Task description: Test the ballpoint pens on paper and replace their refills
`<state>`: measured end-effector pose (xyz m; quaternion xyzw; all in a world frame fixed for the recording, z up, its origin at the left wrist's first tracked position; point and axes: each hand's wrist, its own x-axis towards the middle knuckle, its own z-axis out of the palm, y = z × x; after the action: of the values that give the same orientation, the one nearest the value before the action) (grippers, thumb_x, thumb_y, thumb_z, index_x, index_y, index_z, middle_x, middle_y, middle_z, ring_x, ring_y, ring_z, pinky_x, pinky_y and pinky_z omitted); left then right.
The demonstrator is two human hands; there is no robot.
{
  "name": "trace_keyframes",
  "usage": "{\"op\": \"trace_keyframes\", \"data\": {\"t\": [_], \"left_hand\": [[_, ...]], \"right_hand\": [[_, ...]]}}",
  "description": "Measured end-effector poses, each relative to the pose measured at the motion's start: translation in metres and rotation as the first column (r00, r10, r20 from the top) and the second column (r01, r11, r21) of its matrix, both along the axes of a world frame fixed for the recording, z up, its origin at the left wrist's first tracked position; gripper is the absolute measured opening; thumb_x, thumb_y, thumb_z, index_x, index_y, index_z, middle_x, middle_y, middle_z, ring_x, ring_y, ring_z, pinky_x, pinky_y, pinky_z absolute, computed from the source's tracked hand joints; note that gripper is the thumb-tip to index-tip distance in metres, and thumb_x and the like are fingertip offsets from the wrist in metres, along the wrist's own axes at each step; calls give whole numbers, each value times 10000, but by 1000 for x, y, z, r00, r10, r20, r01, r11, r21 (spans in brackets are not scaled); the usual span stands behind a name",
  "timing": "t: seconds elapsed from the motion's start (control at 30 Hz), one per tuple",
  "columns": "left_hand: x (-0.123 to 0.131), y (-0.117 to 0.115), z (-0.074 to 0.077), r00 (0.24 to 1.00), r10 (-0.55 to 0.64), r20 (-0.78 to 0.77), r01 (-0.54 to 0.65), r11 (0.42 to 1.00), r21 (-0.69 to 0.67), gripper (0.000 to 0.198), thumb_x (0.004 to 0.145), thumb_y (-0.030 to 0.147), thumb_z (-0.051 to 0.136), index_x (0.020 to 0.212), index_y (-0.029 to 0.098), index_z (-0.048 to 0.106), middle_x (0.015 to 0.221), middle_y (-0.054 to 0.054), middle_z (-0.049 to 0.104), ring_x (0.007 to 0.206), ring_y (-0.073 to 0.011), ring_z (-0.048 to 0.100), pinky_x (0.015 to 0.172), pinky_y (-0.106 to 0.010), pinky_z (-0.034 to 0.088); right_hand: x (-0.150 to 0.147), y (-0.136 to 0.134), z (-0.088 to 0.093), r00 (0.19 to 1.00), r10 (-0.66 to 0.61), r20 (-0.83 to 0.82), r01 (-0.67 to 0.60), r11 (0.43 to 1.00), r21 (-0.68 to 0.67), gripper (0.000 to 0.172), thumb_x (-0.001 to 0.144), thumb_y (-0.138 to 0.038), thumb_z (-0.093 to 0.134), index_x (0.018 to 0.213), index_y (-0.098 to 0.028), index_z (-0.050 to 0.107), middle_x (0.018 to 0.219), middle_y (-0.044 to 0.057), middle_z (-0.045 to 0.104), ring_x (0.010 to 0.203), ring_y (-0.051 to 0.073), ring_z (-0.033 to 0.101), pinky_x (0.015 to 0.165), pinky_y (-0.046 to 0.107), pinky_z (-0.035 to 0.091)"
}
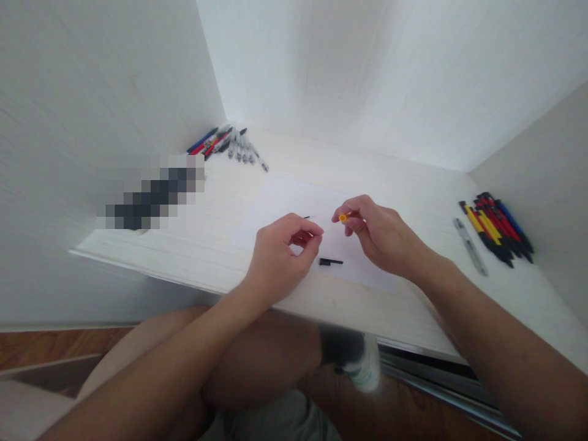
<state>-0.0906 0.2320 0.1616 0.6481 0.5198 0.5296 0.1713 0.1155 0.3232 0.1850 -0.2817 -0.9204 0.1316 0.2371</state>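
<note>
A white paper sheet [275, 196] lies on the pale tabletop, under both my hands. My right hand [379, 229] pinches a small yellow pen barrel [343, 218], its round open end facing my left hand. The rest of the barrel is hidden behind my fingers. My left hand [285, 254] is closed, thumb and fingertips pressed together; what they hold, if anything, is too small to make out. Just past its knuckles a thin dark tip [307, 217] shows over the paper. Between the hands and nearer me lies a black pen part with a clip [329, 262].
Several red, yellow, blue and black pens [498, 226] lie at the right, beside a clear pen [471, 247]. More coloured pens [204, 142] and several clear ones [241, 147] sit in the back left corner. A blurred-out dark object [154, 196] is at left. White walls enclose the tabletop.
</note>
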Motion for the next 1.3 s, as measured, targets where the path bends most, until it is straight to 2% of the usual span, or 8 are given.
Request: {"op": "trace_keyframes", "data": {"t": [0.13,0.27,0.5,0.67,1.1,1.3], "left_hand": [[0,-1,0,1000,9,-19,-9,1000,21,133,853,102,638,838,210,715,857,-15,752,757,-144,699,705,-256,602],[0,-2,1,999,15,-33,-14,999,43,135,865,105,634,847,211,715,867,-17,748,760,-142,697,700,-255,601],[-1,-4,2,997,36,-74,-30,996,85,129,885,101,646,882,210,715,881,-9,742,777,-138,701,711,-251,597],[-3,-3,2,994,43,-105,-32,994,107,148,885,92,637,884,218,715,896,-11,746,793,-146,703,730,-269,605],[-4,-1,1,985,43,-167,-26,994,104,160,876,73,637,887,206,725,896,-19,748,794,-148,698,712,-255,595],[-4,0,0,984,30,-176,-15,996,89,167,867,73,642,890,208,737,896,-17,754,787,-146,702,712,-252,593]], "right_hand": [[-1,0,-4,999,22,-33,-24,998,-55,126,1068,-183,426,1105,-209,543,1085,82,715,847,178,688,787,320,500],[-2,1,-6,998,20,-55,-24,997,-74,101,1078,-199,437,1119,-205,529,1043,77,710,856,177,698,786,315,509],[-1,1,-5,1000,20,-18,-21,999,-39,113,1072,-191,437,1126,-201,535,1058,86,700,858,178,687,787,327,512],[-2,1,-7,998,34,-58,-38,996,-77,110,1069,-198,440,1132,-207,531,1076,92,711,885,189,692,809,346,527],[-3,1,2,998,36,42,-38,998,52,172,1072,-244,464,1076,-194,629,1087,103,697,973,222,657,888,370,508],[-2,1,3,995,67,78,-72,995,66,192,1033,-172,496,1060,-193,685,1109,100,722,986,231,677,865,366,516]]}}
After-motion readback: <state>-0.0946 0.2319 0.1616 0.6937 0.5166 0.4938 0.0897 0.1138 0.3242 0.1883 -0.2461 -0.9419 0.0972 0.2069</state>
